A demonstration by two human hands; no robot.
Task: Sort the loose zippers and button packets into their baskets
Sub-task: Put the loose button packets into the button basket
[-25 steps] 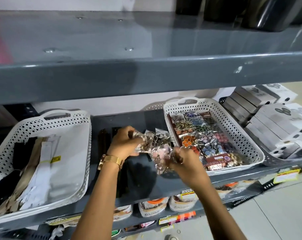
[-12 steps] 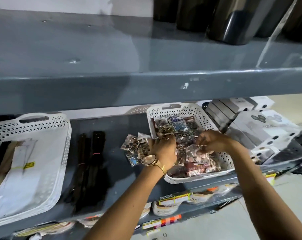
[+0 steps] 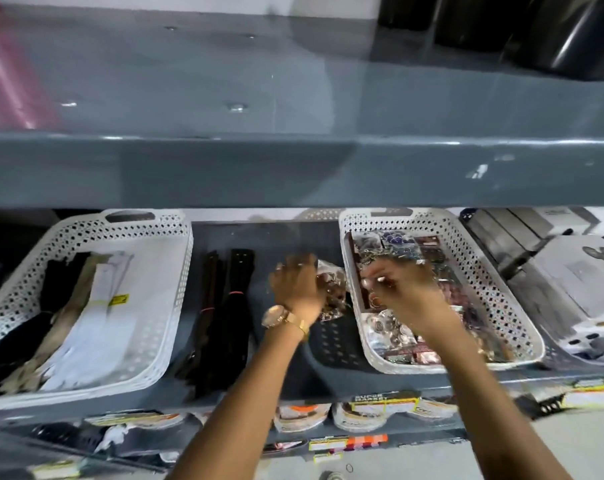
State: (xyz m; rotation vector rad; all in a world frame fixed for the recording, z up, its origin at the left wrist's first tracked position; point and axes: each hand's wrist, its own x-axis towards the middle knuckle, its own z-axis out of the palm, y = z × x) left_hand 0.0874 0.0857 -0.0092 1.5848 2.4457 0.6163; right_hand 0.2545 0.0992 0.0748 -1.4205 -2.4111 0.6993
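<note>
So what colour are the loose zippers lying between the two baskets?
Black, the loose zippers, seen best in the head view.

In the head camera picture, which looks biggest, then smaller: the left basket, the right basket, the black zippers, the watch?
1. Left basket
2. Right basket, nearly alike; the wide lens makes this unsure
3. Black zippers
4. Watch

the upper shelf (image 3: 293, 168) overhangs the lower shelf (image 3: 276, 386), so the only way in is from the front. between the left basket (image 3: 176, 306) and right basket (image 3: 354, 306), black zippers (image 3: 224, 313) and loose packets (image 3: 331, 292) take most of the floor. grey boxes (image 3: 553, 271) crowd the right basket's far side.
</note>
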